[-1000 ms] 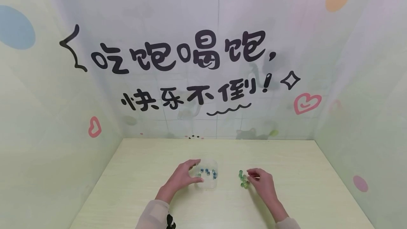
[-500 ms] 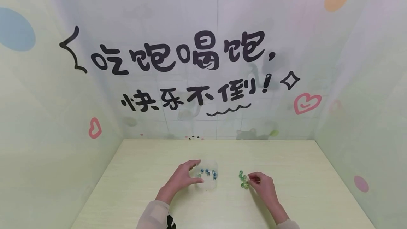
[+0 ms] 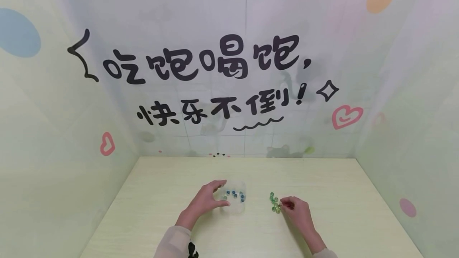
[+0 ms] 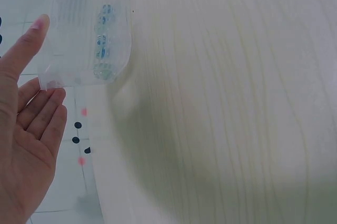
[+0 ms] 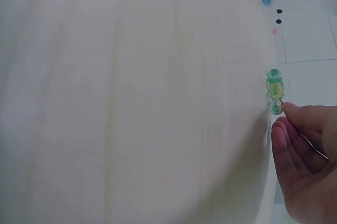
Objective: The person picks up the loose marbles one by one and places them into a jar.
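Observation:
A clear plastic box [image 3: 236, 209] with several blue and clear marbles [image 3: 234, 193] in it stands on the table. My left hand [image 3: 205, 199] holds its left side, thumb at the near side and fingers at the far side. In the left wrist view the thumb [image 4: 32, 38] lies against the box wall. To the right lies a cluster of green and yellow-green marbles [image 3: 274, 201]. My right hand [image 3: 298, 211] is at their right edge with bent fingers. In the right wrist view a fingertip touches the lowest marble [image 5: 276, 107]; whether it is pinched is hidden.
The pale wooden table [image 3: 251, 238] ends at a back wall [image 3: 201, 142] printed with large black characters, with side walls at left and right. Bare tabletop lies between the box and the green marbles.
My right hand has shifted slightly toward the near edge beside the green marbles, and its fingertips have come closer together. The left hand and the box have stayed where they were.

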`<state>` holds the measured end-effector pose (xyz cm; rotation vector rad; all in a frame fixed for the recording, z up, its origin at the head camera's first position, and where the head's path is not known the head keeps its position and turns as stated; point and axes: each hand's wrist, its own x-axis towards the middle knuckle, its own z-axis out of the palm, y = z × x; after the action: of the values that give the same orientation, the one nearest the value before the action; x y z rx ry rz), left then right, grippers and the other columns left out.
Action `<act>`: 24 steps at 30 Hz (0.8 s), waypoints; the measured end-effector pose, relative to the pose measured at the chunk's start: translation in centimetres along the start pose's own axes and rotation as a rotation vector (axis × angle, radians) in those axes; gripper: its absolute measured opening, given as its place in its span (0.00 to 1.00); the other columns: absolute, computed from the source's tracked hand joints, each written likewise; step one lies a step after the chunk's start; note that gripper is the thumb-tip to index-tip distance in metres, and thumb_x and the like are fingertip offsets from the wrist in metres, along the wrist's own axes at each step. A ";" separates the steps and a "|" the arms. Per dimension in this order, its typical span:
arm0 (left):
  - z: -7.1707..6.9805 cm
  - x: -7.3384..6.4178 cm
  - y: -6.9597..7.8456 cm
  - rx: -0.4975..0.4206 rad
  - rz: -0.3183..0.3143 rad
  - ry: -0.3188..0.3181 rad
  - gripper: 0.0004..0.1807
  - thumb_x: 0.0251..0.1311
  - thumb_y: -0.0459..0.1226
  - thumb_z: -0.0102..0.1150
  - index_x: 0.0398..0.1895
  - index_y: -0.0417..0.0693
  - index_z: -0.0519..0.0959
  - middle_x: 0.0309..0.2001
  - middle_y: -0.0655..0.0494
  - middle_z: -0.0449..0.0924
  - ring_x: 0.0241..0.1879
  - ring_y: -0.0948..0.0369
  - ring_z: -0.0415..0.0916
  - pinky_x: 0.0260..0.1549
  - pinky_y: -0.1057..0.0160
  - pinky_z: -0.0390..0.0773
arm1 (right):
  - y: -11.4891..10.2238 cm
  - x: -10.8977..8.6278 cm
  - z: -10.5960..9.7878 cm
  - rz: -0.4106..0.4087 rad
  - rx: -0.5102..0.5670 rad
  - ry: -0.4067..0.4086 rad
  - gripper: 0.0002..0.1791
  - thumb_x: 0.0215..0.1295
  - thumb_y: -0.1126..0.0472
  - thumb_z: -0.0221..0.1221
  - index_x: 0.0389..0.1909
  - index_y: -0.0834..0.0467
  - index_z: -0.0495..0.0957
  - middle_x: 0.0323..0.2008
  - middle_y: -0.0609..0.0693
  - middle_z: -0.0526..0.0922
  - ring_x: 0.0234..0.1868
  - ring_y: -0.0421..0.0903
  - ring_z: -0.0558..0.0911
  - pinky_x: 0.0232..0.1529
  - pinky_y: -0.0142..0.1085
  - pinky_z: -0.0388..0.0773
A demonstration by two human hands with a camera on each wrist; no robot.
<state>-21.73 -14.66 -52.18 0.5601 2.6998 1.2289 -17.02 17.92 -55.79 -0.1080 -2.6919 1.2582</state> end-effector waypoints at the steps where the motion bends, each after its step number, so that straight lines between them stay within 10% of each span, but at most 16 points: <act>1: 0.0 0.0 0.0 0.000 -0.001 0.000 0.42 0.52 0.44 0.75 0.69 0.39 0.69 0.67 0.39 0.72 0.65 0.41 0.71 0.64 0.46 0.76 | 0.0 0.0 0.0 0.006 -0.001 -0.002 0.08 0.54 0.74 0.66 0.36 0.63 0.86 0.32 0.53 0.87 0.34 0.42 0.83 0.34 0.25 0.82; 24: -0.1 -0.1 0.2 0.009 -0.026 -0.012 0.42 0.52 0.44 0.75 0.70 0.41 0.69 0.68 0.40 0.72 0.65 0.41 0.71 0.64 0.45 0.77 | 0.2 0.2 0.5 -0.015 -0.059 -0.014 0.06 0.53 0.72 0.68 0.33 0.61 0.86 0.30 0.50 0.87 0.31 0.40 0.81 0.30 0.25 0.79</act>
<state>-21.65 -14.62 -51.98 0.5297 2.6959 1.2036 -17.35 17.74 -56.24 -0.0860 -2.7370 1.1796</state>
